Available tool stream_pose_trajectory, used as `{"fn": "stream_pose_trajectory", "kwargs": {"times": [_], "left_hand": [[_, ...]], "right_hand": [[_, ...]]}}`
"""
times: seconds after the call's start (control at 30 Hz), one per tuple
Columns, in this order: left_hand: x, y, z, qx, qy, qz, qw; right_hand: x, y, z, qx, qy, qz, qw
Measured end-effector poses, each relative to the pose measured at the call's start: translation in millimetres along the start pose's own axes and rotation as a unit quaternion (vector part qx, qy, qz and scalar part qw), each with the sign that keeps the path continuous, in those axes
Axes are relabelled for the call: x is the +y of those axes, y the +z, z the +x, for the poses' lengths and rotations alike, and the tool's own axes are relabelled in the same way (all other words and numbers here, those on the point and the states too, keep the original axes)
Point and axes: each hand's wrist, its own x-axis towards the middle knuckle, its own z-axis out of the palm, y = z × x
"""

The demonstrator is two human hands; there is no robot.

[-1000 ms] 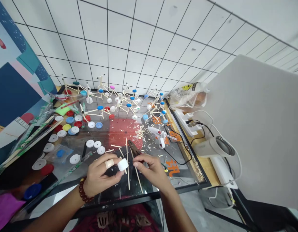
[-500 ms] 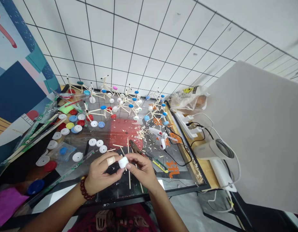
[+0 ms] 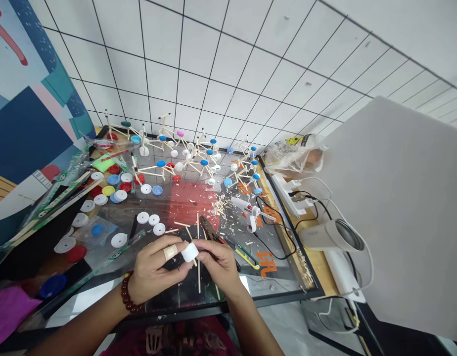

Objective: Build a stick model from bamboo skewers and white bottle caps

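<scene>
My left hand (image 3: pixel 156 269), with a bandage on one finger and a bead bracelet at the wrist, pinches a white bottle cap (image 3: pixel 189 252) above the glass table (image 3: pixel 288 277). My right hand (image 3: pixel 217 262) meets it from the right, fingers closed on the same cap and on a thin wooden stick (image 3: pixel 199 267) that points down from it. Pliers (image 3: pixel 209 230) lie just beyond my fingers. More sticks lie on the glass under my hands.
Stick-and-cap models (image 3: pixel 191 155) stand at the back. Loose caps (image 3: pixel 110 190) lie left, a glue gun (image 3: pixel 247 210) and wood chips in the middle. A power strip (image 3: pixel 288 190), a hair dryer (image 3: pixel 330 235) and a plastic bag (image 3: pixel 295 151) are on the right.
My right hand moved left from near the pliers to join the left hand at the white cap. The left hand kept hold of the cap.
</scene>
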Motion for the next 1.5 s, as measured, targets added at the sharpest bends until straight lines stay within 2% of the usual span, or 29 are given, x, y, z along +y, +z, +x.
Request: {"fn": "stream_pose_trajectory", "kwargs": {"times": [0.13,0.3,0.47,0.57,0.67,0.73,0.8,0.87,0.93,1.0,1.07,1.13,1.2,1.3,1.5], "left_hand": [[3,-0.9,3,0.002,-0.049,-0.007,0.999],[9,0.4,5,-0.024,-0.083,-0.049,0.995],[8,5.8,-4,-0.046,-0.139,-0.116,0.982],[5,9.9,-10,-0.054,-0.227,-0.189,0.954],[3,11.7,-10,-0.049,-0.300,-0.255,0.918],[1,11.6,-8,-0.048,-0.342,-0.315,0.884],[-1,11.5,-7,-0.052,-0.404,-0.403,0.819],[-3,12.1,-6,-0.060,-0.473,-0.491,0.729],[-5,12.8,-7,-0.070,-0.530,-0.548,0.643],[-6,13.1,-8,-0.075,-0.571,-0.569,0.586],[-6,12.8,-9,-0.072,-0.602,-0.576,0.548],[-7,12.2,-9,-0.073,-0.619,-0.582,0.522],[-8,11.8,-10,-0.082,-0.626,-0.583,0.512],[-10,11.5,-12,-0.097,-0.625,-0.580,0.514],[-9,11.7,-13,-0.110,-0.631,-0.603,0.477]], "right_hand": [[2,-4,-2,-0.018,-0.079,-0.116,0.990],[5,0,-1,0.013,-0.211,-0.229,0.950],[8,1,-2,0.023,-0.251,-0.269,0.929],[13,-2,-4,0.006,-0.261,-0.288,0.922],[16,-3,-4,-0.005,-0.256,-0.292,0.921],[16,0,-3,0.011,-0.242,-0.278,0.930],[14,4,-1,0.038,-0.221,-0.257,0.940],[9,8,1,0.051,-0.187,-0.237,0.952],[2,9,5,0.033,-0.149,-0.206,0.967],[-3,8,9,-0.007,-0.120,-0.164,0.979],[-8,6,13,-0.050,-0.097,-0.125,0.986],[-9,4,16,-0.084,-0.073,-0.093,0.989],[-9,5,18,-0.105,-0.058,-0.066,0.991],[-7,7,21,-0.101,-0.078,-0.038,0.991],[-6,6,28,-0.085,-0.123,-0.064,0.987]]}}
